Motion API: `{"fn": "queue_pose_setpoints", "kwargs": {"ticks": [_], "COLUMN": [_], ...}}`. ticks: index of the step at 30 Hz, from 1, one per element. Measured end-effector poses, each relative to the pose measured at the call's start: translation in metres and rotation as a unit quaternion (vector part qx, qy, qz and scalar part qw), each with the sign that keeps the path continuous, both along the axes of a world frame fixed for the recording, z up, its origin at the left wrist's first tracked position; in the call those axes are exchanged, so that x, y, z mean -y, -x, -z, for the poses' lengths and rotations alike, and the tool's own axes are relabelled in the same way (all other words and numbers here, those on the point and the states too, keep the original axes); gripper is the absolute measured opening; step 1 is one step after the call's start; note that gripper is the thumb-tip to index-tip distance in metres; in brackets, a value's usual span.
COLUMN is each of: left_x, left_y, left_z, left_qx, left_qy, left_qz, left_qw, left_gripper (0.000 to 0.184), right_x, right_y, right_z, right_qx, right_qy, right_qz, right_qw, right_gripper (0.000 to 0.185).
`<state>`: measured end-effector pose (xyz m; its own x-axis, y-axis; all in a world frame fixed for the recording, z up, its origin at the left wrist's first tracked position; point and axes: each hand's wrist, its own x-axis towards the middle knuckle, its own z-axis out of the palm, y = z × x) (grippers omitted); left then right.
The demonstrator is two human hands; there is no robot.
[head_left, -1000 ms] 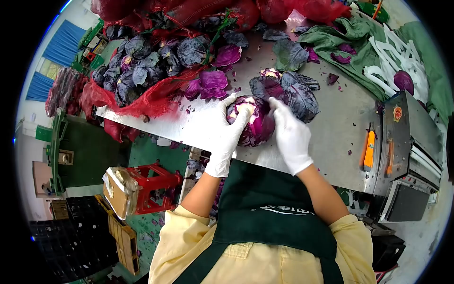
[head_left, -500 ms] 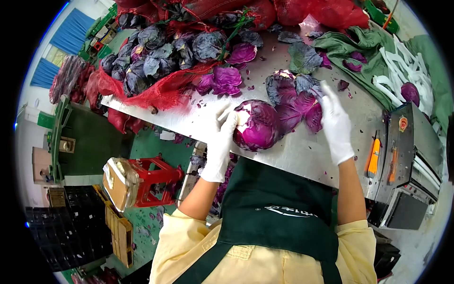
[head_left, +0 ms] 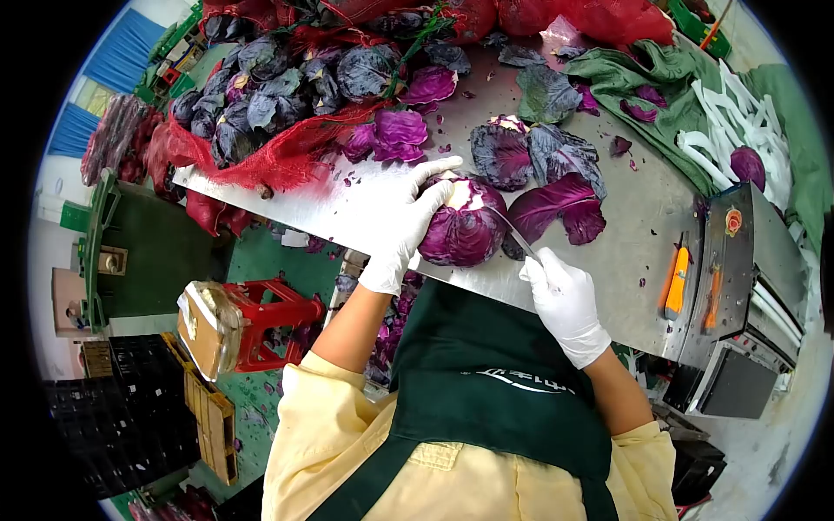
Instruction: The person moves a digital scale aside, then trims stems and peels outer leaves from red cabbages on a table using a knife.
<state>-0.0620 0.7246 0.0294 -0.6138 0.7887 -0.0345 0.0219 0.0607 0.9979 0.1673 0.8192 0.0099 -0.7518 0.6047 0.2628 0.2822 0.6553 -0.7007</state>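
A peeled red cabbage rests near the front edge of the metal table, its pale stem end turned up. My gloved left hand grips its left side, thumb and fingers round the stem end. In my gloved right hand is a knife; its thin blade reaches the cabbage's upper right side by the stem, and the handle is hidden in my fist. Just beyond lie loose purple leaves and a dark outer leaf.
A red mesh bag of unpeeled cabbages lies at the table's left. On the right are a green cloth, white strips and an orange-handled tool. A red stool stands on the floor at left.
My right hand has come down and left from the loose leaves and now holds a knife at the cabbage. My left hand has shifted higher round the stem end, which has turned upward.
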Motion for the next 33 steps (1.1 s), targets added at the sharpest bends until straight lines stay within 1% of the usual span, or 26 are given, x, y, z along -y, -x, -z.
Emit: {"fn": "queue_pose_setpoints", "kwargs": {"ticks": [1, 2, 3, 5, 7, 9, 10, 11, 13, 14, 15, 16, 17, 18, 19, 21, 22, 23, 25, 26, 28, 29, 31, 32, 33], "left_x": [-0.001, 0.0, 0.0, -0.003, -0.002, -0.001, 0.001, 0.001, -0.001, -0.004, -0.003, -0.004, -0.005, -0.004, -0.004, -0.003, -0.004, -0.003, -0.002, -0.002, -0.001, 0.001, 0.01, 0.018, 0.027], "left_y": [-0.001, -0.001, 0.0, 0.001, -0.001, 0.0, 0.001, -0.002, -0.013, -0.025, -0.032, -0.037, -0.041, -0.043, -0.042, -0.039, -0.04, -0.04, -0.041, -0.042, -0.045, -0.044, -0.042, -0.048, -0.05], "left_z": [-0.002, -0.006, -0.004, 0.002, 0.0, -0.003, -0.004, -0.003, 0.003, 0.007, 0.009, 0.008, 0.007, 0.007, 0.009, 0.014, 0.016, 0.015, 0.011, 0.011, 0.011, 0.015, 0.027, 0.02, 0.018], "left_qx": [-0.007, -0.024, -0.026, -0.005, 0.0, -0.014, -0.014, -0.015, -0.102, -0.068, -0.067, -0.116, -0.165, -0.176, -0.179, -0.234, -0.194, -0.195, -0.201, -0.201, -0.248, -0.249, -0.22, -0.208, -0.222], "left_qy": [-0.001, 0.03, 0.031, 0.002, 0.003, 0.021, 0.035, 0.036, 0.029, -0.011, -0.01, 0.002, 0.012, 0.018, 0.016, 0.008, 0.001, 0.003, 0.03, 0.031, 0.011, 0.009, -0.02, -0.012, 0.001], "left_qz": [0.01, 0.015, 0.014, 0.008, 0.006, 0.004, -0.004, -0.002, -0.053, -0.082, -0.074, -0.093, -0.114, -0.123, -0.12, -0.126, -0.135, -0.134, -0.135, -0.133, -0.127, -0.126, -0.137, -0.117, -0.104], "left_qw": [1.0, 0.999, 0.999, 1.0, 1.0, 1.0, 0.999, 0.999, 0.993, 0.994, 0.995, 0.989, 0.98, 0.977, 0.976, 0.964, 0.972, 0.972, 0.97, 0.97, 0.96, 0.96, 0.966, 0.971, 0.97], "left_gripper": [0.033, 0.033, 0.033, 0.034, 0.034, 0.035, 0.035, 0.035, 0.035, 0.035, 0.035, 0.036, 0.036, 0.036, 0.036, 0.036, 0.035, 0.035, 0.035, 0.035, 0.036, 0.036, 0.039, 0.04, 0.045], "right_x": [-0.001, -0.002, -0.003, -0.005, -0.004, -0.009, -0.018, -0.018, -0.023, -0.016, -0.015, -0.014, -0.01, -0.006, -0.004, 0.003, 0.004, 0.005, 0.005, 0.003, -0.007, -0.014, -0.057, -0.067, -0.075], "right_y": [0.001, 0.001, 0.0, -0.004, -0.017, -0.044, -0.061, -0.06, -0.056, -0.038, -0.025, -0.012, 0.003, 0.015, 0.025, 0.038, 0.041, 0.043, 0.044, 0.046, 0.052, 0.059, 0.062, 0.061, 0.06], "right_z": [-0.001, -0.002, -0.002, 0.0, 0.003, 0.011, 0.026, 0.023, 0.005, -0.019, -0.017, -0.014, -0.022, -0.028, -0.021, -0.011, -0.009, -0.009, -0.012, -0.008, 0.005, 0.009, 0.019, 0.022, 0.024], "right_qx": [-0.005, -0.007, 0.012, 0.029, 0.057, 0.158, 0.214, 0.213, 0.109, 0.011, -0.032, -0.077, -0.039, -0.011, 0.015, -0.002, -0.014, -0.014, 0.063, 0.064, -0.029, -0.086, -0.006, 0.063, 0.131], "right_qy": [-0.018, -0.018, -0.015, -0.009, -0.047, -0.081, -0.09, -0.089, -0.056, 0.001, 0.042, 0.08, 0.047, 0.0, -0.021, -0.065, -0.074, -0.072, -0.138, -0.137, -0.09, -0.007, 0.038, 0.041, 0.044], "right_qz": [-0.002, -0.002, -0.006, -0.008, -0.005, -0.005, -0.024, -0.022, 0.073, 0.079, 0.081, 0.082, 0.092, 0.1, 0.094, 0.082, 0.085, 0.085, 0.096, 0.098, 0.11, 0.129, 0.168, 0.16, 0.153], "right_qw": [1.0, 1.0, 1.0, 1.0, 0.997, 0.984, 0.972, 0.973, 0.99, 0.997, 0.995, 0.99, 0.994, 0.995, 0.995, 0.995, 0.994, 0.994, 0.984, 0.984, 0.989, 0.988, 0.985, 0.984, 0.979], "right_gripper": [0.016, 0.016, 0.016, 0.016, 0.017, 0.018, 0.022, 0.022, 0.018, 0.018, 0.021, 0.028, 0.033, 0.036, 0.04, 0.043, 0.045, 0.045, 0.037, 0.037, 0.038, 0.031, 0.035, 0.039, 0.044]}}
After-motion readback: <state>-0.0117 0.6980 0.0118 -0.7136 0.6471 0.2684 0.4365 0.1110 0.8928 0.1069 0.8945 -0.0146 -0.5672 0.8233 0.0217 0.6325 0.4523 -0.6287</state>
